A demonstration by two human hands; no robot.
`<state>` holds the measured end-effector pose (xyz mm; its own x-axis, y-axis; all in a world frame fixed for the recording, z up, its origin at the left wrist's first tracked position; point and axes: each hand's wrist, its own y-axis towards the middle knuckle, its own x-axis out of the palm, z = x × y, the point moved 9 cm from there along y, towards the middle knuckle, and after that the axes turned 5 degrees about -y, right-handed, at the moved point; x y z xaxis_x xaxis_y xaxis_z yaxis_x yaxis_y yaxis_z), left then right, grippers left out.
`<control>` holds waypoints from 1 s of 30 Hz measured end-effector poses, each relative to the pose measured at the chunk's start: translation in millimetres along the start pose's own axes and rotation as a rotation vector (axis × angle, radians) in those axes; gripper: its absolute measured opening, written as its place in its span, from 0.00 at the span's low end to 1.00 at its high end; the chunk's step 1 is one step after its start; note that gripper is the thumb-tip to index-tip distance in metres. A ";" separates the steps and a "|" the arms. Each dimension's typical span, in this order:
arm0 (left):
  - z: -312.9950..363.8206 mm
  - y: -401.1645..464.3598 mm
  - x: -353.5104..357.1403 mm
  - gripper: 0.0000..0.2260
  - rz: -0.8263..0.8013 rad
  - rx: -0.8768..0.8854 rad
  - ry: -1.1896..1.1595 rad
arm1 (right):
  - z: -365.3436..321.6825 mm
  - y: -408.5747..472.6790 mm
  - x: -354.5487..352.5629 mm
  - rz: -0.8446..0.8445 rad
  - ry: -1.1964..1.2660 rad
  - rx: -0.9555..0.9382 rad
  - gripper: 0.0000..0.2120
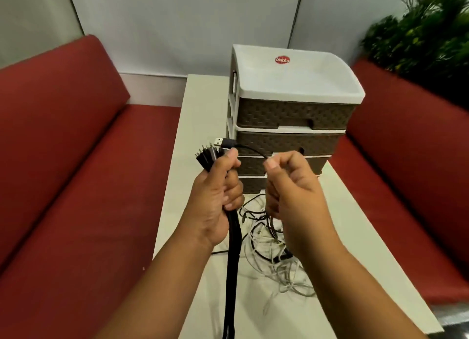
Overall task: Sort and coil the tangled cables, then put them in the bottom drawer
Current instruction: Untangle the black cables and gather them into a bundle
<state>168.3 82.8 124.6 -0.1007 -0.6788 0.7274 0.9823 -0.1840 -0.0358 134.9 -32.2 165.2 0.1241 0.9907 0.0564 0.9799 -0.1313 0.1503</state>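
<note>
My left hand (215,199) is clenched around a bundle of black cables (233,237), held upright above the bench (203,115). The bundle hangs straight down below my fist toward the near edge of the bench, and its plugs (205,154) fan out above my thumb. One USB plug (220,142) sticks out highest, pointing left. Its thin black lead (250,149) arcs right to my right hand (291,186), which pinches it between thumb and forefinger with the other fingers curled in.

Below and between my hands a tangle of white and black cables (271,250) lies loose on the bench, just in front of the drawer unit (291,105). The unit stands on the far part of the bench, brown woven fronts under a white top with a red label (282,59). Its drawers look shut; the bottom drawer (252,185) is mostly hidden behind my hands, right behind the tangle.

Red sofas (63,173) flank the bench on both sides of the unit. Behind the unit is a pale wall, and to its far right a green plant (426,34).
</note>
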 end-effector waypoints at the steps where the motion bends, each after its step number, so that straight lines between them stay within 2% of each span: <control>1: -1.5 -1.4 1.7 0.12 0.003 0.000 0.015 | 3.1 -6.2 3.2 -0.007 -0.028 -0.012 0.09; 6: -2.7 -7.8 1.9 0.11 0.099 0.044 0.088 | 5.3 -29.5 22.3 -0.077 -0.048 -0.036 0.09; 10: 1.6 -9.5 -4.4 0.15 0.185 0.095 0.185 | 23.5 -38.9 24.8 -0.086 -0.121 -0.028 0.06; 13: 9.7 -9.3 -7.1 0.13 0.182 0.134 0.238 | 40.2 -56.4 24.2 -0.145 -0.257 -0.031 0.08; 16: 21.2 -8.0 -8.1 0.14 0.131 0.163 0.138 | 64.7 -80.9 18.3 -0.236 -0.448 -0.079 0.10; 19: 28.2 -9.4 -6.9 0.13 0.078 0.148 0.048 | 91.6 -92.1 -0.5 -0.301 -0.675 -0.146 0.06; 25: 32.0 -13.2 7.3 0.13 -0.055 0.051 -0.216 | 109.9 -39.6 -55.0 -0.172 -1.129 -0.353 0.09; 28: 50.9 -11.7 12.4 0.12 -0.129 0.070 -0.267 | 109.3 1.1 -84.6 -0.091 -1.268 -0.318 0.03; 30: 65.5 -11.6 16.1 0.12 -0.194 0.085 -0.300 | 93.9 24.0 -105.7 0.017 -1.309 -0.310 0.03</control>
<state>165.7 120.6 181.6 -0.2477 -0.3965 0.8840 0.9604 -0.2209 0.1700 160.0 -136.7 70.2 0.3631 0.2723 -0.8911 0.9229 0.0262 0.3841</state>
